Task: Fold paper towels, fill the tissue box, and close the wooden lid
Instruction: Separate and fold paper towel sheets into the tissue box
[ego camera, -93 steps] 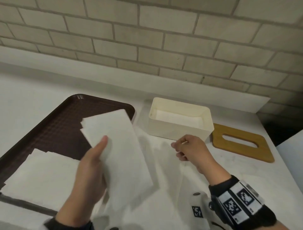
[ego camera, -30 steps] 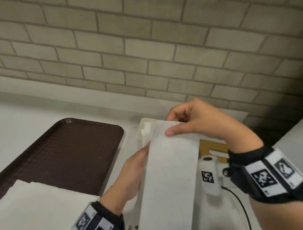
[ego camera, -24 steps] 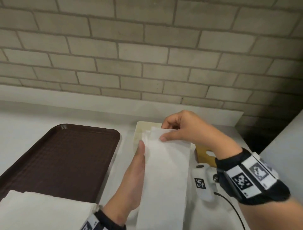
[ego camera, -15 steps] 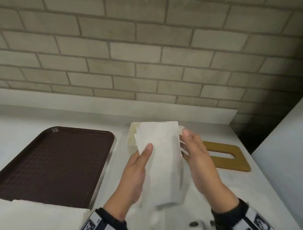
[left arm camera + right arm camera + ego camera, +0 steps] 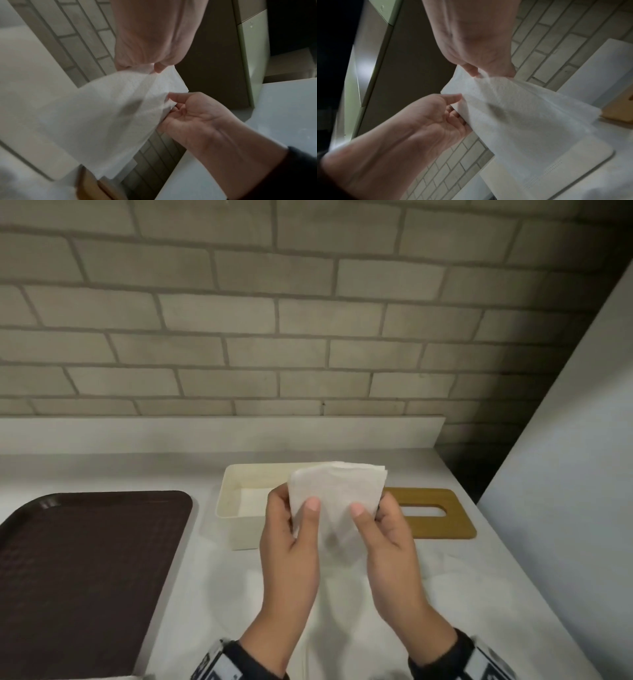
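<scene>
Dim, flat indoor light; dark vignette upper right of head view; wrist views soft, motion-blurred, edges warped

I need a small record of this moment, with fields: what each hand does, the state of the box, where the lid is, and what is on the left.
left hand: pinches the folded paper towel on its left side
right hand: pinches the same towel on its right side
towel position: held up in front of the box
box: open, something white inside
wooden lid: flat on the counter, right of the box
left of the box: brown tray
</scene>
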A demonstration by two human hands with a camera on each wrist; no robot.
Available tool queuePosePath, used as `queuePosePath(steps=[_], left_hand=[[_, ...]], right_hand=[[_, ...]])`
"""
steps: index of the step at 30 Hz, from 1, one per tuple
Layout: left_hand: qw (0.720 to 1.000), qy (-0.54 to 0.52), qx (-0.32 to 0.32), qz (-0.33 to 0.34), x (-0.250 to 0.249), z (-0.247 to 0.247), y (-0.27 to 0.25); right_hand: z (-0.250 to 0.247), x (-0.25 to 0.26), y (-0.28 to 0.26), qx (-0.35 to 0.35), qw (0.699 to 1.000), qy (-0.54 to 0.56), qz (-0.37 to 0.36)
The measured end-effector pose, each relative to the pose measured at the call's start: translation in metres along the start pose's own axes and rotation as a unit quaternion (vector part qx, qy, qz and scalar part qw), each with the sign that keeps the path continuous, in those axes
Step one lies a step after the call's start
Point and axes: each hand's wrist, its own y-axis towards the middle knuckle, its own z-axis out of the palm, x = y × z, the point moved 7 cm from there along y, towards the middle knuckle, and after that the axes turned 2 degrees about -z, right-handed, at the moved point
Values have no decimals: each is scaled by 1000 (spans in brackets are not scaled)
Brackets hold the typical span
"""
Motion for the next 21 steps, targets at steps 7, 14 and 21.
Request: queuePosePath(steps=[7,14,21], left_hand=[[994,-3,36,-100,43,5,-6],[992,-16,45,-115,43,0,1],[987,-1,40,-153,53,4,0]], right_hand=[[-7,-37,-4,-6,998,-30,48],[-6,-27,4,28,996,72,52],[-4,-45,8,66,995,12,77]])
